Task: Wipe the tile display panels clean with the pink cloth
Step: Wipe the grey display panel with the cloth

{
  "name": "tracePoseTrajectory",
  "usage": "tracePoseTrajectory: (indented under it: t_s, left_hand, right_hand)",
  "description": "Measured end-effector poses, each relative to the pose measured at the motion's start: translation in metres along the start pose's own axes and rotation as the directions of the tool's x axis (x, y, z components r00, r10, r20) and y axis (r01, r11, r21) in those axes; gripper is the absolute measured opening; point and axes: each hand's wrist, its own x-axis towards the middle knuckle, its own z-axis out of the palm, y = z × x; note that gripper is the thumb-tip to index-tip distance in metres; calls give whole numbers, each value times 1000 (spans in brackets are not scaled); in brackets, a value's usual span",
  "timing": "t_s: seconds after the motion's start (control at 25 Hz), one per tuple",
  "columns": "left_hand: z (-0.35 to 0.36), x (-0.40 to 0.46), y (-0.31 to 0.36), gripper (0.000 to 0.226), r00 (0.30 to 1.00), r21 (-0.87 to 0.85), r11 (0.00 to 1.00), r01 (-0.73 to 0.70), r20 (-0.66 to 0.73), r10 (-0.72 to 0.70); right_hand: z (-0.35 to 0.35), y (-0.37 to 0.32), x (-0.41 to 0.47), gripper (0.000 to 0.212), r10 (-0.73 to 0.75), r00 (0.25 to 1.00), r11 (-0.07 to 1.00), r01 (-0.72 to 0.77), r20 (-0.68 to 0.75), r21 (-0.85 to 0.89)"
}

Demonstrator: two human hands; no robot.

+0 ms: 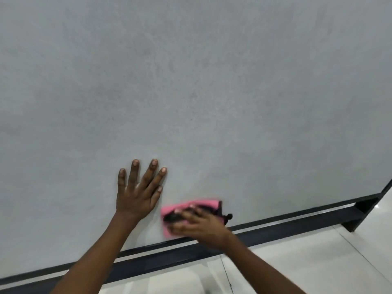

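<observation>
I see the pink cloth [186, 211] low on the grey panel [191, 81], just above its dark frame [275, 228], long side horizontal. My right hand [197, 223] presses it, blurred; my left hand [137, 192] lies flat, fingers spread, just beside it.

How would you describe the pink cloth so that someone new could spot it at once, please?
Find the big grey tile panel and follow it down to its black bottom frame. Just above that, the right hand presses the pink cloth against the panel. It is the only brightly coloured thing there.
</observation>
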Motion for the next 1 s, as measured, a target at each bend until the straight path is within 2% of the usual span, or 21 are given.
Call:
tracePoseTrajectory:
  t_s: [0.04,0.08,0.12,0.16,0.2,0.28,0.32,0.4,0.44,0.48,0.52,0.56,0.6,0.64,0.68,0.72,0.8,0.88,1.0]
  left_hand:
    - [-5,2,2,57,999,-22,999,33,15,-33]
    - [-8,5,9,57,996,-66,994,87,26,-86]
    - [-11,4,19,58,990,-116,984,133,61,-126]
    - [-14,-2,31,58,986,-159,977,144,104,-128]
    - [-13,-7,45,60,992,-178,979,100,96,-83]
    - [-1,-16,58,64,995,-103,995,-5,99,15]
    - [9,-17,59,63,996,-63,998,-21,83,27]
    - [22,-22,61,58,999,-12,1000,-1,37,2]
    - [26,-25,63,57,1000,9,1000,1,20,-1]
    - [27,-26,65,56,1000,30,999,-12,9,12]
    - [28,-28,66,56,1000,32,999,-28,9,27]
    - [28,-30,68,56,999,27,999,-42,14,42]
    - [28,-31,68,56,999,29,998,-48,23,47]
    - [27,-32,68,56,998,34,998,-44,39,43]
    - [23,-32,68,57,997,23,999,-33,69,32]
    - [16,-31,69,59,994,-1,1000,-14,107,14]
    - [1,-21,69,63,984,-73,996,58,173,-45]
    - [-11,17,64,64,978,-123,982,146,169,-124]
    - [-25,124,44,57,975,-195,957,216,85,-203]
  right_hand:
    - [3,-10,-4,80,-82,994,996,84,67,-24]
    - [4,-1,-11,85,-88,996,996,88,30,-13]
    - [0,18,-17,85,-11,999,999,13,-45,44]
    - [-6,40,-26,82,127,984,987,-113,-124,113]
    - [-21,73,-39,79,314,928,945,-285,-200,161]
    - [-40,143,-79,78,608,711,794,-549,-355,260]
    - [-47,172,-99,81,741,540,668,-650,-399,361]
    - [-45,187,-116,80,912,164,377,-697,-376,610]
    - [-33,175,-112,79,943,58,270,-708,-327,653]
    - [-18,154,-104,77,955,60,242,-725,-290,645]
    - [-1,123,-93,74,948,187,309,-738,-258,600]
    - [16,87,-82,69,867,435,497,-704,-246,508]
    - [34,49,-79,64,651,728,746,-563,-213,356]
    - [44,19,-82,67,332,935,935,-308,-127,177]
    - [52,2,-93,74,63,998,997,-63,-6,44]
    - [54,5,-110,78,-71,994,997,74,78,-34]
    - [44,41,-137,79,-83,990,992,93,113,-89]
    - [8,107,-149,82,56,997,990,-48,56,-130]
    - [-89,226,-108,73,263,937,960,-279,-231,-39]
